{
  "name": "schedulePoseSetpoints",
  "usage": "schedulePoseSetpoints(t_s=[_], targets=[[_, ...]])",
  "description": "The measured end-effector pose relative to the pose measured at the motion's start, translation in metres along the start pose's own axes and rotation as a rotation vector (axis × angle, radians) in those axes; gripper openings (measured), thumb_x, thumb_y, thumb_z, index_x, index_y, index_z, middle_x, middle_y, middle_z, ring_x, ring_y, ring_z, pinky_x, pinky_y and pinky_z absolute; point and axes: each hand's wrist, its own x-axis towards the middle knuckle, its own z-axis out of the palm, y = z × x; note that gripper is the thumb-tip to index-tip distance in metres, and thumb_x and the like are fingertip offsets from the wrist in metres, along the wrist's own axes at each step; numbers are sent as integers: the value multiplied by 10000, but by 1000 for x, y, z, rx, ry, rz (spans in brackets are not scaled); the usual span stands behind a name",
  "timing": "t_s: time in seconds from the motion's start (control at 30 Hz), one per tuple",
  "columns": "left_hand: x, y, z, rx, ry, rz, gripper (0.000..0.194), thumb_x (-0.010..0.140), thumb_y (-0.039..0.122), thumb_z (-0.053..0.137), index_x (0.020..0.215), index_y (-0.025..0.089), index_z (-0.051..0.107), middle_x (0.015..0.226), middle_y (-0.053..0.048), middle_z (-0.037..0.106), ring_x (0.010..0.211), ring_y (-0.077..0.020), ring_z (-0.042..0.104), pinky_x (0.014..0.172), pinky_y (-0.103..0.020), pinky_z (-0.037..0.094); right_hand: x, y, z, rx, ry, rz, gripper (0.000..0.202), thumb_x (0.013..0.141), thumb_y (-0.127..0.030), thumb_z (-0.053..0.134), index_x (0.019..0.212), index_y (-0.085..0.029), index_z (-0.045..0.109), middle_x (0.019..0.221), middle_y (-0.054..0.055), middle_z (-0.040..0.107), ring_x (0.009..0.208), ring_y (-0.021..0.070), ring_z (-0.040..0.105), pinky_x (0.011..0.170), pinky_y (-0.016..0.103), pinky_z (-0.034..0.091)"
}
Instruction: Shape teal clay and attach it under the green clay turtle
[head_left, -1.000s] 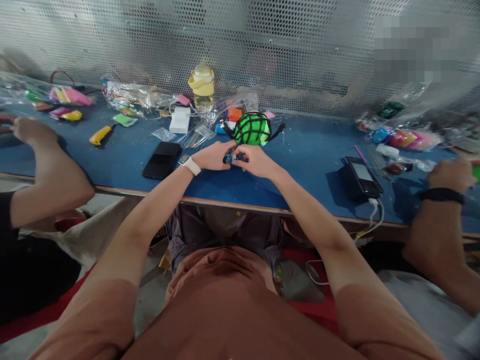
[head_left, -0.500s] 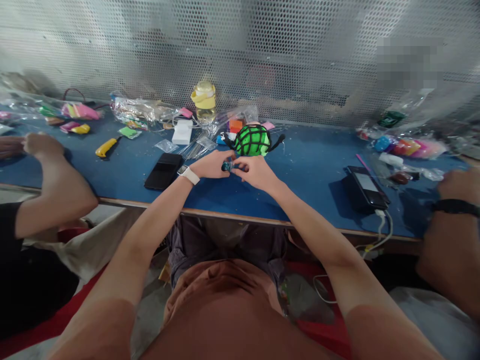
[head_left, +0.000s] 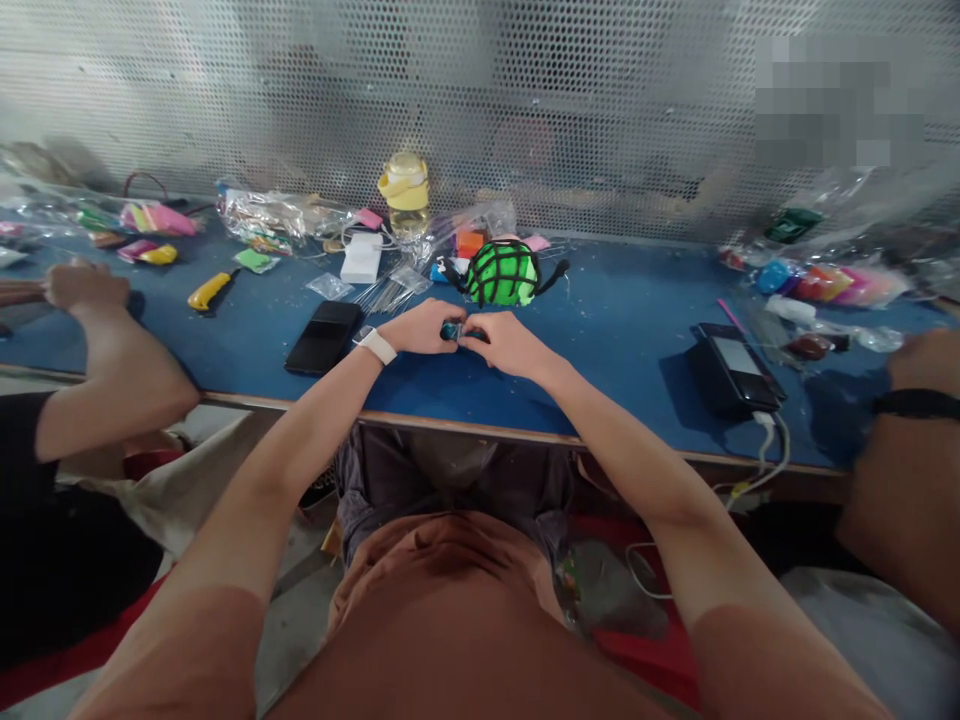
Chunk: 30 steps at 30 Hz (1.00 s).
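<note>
My left hand and my right hand meet above the blue table. Between their fingertips is a small, shiny dark-teal piece, too small to identify; it looks partly see-through. Both hands are closed in a pinch around it, left fingers on one side and right fingers on the other. Just behind them sits a bright green ball-shaped figure, crossed by black strips, with a black arm sticking out at each side. A black phone lies left of my left wrist, which wears a white-banded watch.
Thin wires, a white box and a yellow-lidded bottle are behind my left hand. A yellow cutter lies farther left. A device with a cable is on the right. Co-workers' arms rest at both sides, near bagged coloured clay.
My right fingers have closed in nearer to my left hand around the small piece. The camera view has shifted slightly; the objects on the table stay put.
</note>
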Motion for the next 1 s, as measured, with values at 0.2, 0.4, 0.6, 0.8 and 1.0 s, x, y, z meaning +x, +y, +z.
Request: schedulePoseSetpoints(t_s=[0.2, 0.4, 0.6, 0.8, 1.0], targets=[[-6, -23, -12, 249, -44, -179, 327, 837, 326, 755, 1122, 195, 846, 1059, -129, 851, 1023, -337, 791, 918, -388, 560, -8, -8, -10, 84, 40, -308, 193, 1151, -385, 661, 1085, -218, 732, 1075, 75, 809, 914, 222, 720, 885, 365, 516], [-15, -27, -19, 419, 2, -343, 437, 914, 420, 770, 1271, 176, 835, 1133, -176, 858, 1060, -383, 798, 916, -432, 589, -15, -14, -13, 167, -9, -264, 206, 1127, -429, 689, 1141, -224, 687, 939, 27, 768, 681, 153, 640, 726, 331, 481], [-12, -21, -13, 438, 23, -383, 673, 985, 580, 757, 1458, 101, 723, 1343, -257, 811, 1256, -464, 767, 1070, -529, 573, -9, -3, -12, -27, -95, -259, 288, 1085, -384, 758, 1331, -246, 699, 962, 25, 785, 794, 209, 677, 795, 348, 481], [-12, -20, -12, 442, 113, -323, 688, 891, 573, 865, 1404, 126, 763, 1455, -274, 743, 1444, -534, 618, 1182, -644, 490, -8, -3, -13, 27, -145, -252, 369, 1105, -345, 725, 1460, -253, 763, 1119, 52, 838, 694, 165, 696, 806, 355, 530], [-8, -21, -18, 310, 382, -154, 164, 949, 355, 779, 842, 248, 716, 882, -115, 754, 1033, -337, 711, 999, -521, 534, -8, -2, -14, 63, -127, -209, 195, 1096, -364, 745, 1199, -221, 829, 796, 2, 785, 618, 168, 691, 769, 343, 537]])
